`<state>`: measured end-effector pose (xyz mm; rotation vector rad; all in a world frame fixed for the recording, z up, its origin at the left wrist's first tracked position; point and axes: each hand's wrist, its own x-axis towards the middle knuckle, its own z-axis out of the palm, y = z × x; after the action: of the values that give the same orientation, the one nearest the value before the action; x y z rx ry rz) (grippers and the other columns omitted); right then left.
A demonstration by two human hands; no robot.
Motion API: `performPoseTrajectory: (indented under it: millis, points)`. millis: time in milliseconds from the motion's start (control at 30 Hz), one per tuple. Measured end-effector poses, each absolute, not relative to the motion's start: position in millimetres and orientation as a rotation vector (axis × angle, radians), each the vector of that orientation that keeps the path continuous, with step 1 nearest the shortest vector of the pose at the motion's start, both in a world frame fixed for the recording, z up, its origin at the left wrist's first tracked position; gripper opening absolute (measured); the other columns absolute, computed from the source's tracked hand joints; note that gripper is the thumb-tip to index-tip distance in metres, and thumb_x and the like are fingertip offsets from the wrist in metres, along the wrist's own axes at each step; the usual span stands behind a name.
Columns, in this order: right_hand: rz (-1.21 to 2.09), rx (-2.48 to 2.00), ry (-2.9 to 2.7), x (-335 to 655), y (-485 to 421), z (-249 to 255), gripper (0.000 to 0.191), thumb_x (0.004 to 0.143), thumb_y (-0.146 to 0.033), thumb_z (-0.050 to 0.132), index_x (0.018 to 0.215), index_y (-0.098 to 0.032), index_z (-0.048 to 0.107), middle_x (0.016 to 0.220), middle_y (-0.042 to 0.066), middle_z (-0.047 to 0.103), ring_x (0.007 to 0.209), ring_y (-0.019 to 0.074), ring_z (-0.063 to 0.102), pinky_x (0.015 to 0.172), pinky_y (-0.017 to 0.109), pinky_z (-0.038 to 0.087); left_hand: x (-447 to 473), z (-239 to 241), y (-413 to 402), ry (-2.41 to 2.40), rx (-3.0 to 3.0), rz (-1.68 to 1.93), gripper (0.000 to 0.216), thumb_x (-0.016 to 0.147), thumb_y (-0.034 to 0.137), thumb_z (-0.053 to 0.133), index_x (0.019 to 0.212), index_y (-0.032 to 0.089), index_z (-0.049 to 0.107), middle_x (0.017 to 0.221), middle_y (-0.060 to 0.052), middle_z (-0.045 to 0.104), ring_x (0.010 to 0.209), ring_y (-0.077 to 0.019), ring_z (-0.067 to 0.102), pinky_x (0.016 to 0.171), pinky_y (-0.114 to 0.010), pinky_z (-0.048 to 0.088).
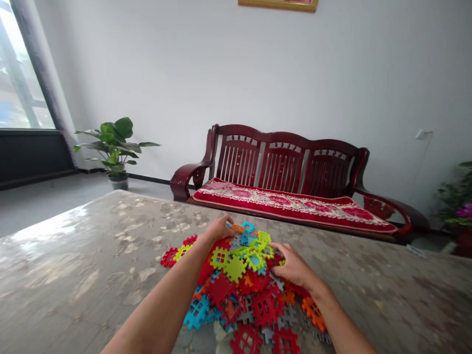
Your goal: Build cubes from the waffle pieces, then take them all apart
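Observation:
A heap of plastic interlocking building pieces in red, blue, yellow-green, orange and grey lies on the table, with a solid yellow-green piece (235,269) near its middle. My left hand (218,230) is at the far side of the heap, its thumb and fingers closed about the end of an orange interlocking piece (238,228). Beside that piece lies a blue ring-shaped piece (248,227). At the heap's right side my right hand (294,263) has thumb and fingers apart. Its fingertips are by several overlapping yellow-green pieces (264,237); whether they touch is unclear.
The patterned tabletop (92,275) extends around the heap. A grey piece (416,251) lies apart at the far right. Behind the table stands a dark red wooden bench (282,162) with a red floral cushion (280,200). A potted plant (116,142) is at left.

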<state>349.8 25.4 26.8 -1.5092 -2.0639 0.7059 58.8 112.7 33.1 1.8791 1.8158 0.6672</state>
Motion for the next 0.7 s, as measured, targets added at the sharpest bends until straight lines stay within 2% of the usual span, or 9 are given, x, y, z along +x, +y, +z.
performPoseTrajectory:
  millis: [167,400,500,700]
  points:
    - [0.584,-1.517,-1.924,336.0,22.8,23.0,0.063,0.06,-0.017,0.058,0.123,-0.023,0.062,0.116,0.005,0.058,0.106,0.0218,0.06,0.099,0.033,0.045,61.3,29.6,118.8,1.73,1.794,0.697,0.057,0.056,0.019,0.073,0.112,0.02,0.061,0.074,0.004,0.063,0.066,-0.0136,0.058,0.057,-0.022,0.044]
    - [0.536,-1.412,-1.826,332.1,22.9,22.1,0.05,0.06,-0.014,0.056,0.107,-0.023,0.069,0.107,0.005,0.06,0.099,0.0208,0.062,0.09,0.031,0.051,68.4,30.7,112.9,1.549,1.787,0.743,0.036,0.06,0.012,0.065,0.096,0.014,0.067,0.062,0.006,0.059,0.054,-0.0093,0.052,0.052,-0.02,0.041]
    - [0.51,-1.391,-1.775,334.2,24.8,18.5,0.045,0.061,-0.015,0.055,0.103,-0.023,0.07,0.107,0.005,0.06,0.099,0.0212,0.062,0.089,0.032,0.051,69.5,38.4,99.8,1.468,1.857,0.789,0.037,0.061,0.011,0.063,0.097,0.016,0.068,0.066,0.005,0.062,0.059,-0.0097,0.054,0.054,-0.019,0.041]
    - [0.434,-1.429,-1.648,340.7,28.1,15.0,0.036,0.063,-0.02,0.054,0.095,-0.022,0.071,0.103,0.006,0.064,0.098,0.0234,0.062,0.086,0.035,0.053,73.3,70.8,58.0,1.299,2.102,0.938,0.029,0.07,0.017,0.059,0.097,0.019,0.07,0.085,0.002,0.072,0.078,-0.0139,0.062,0.072,-0.021,0.047]
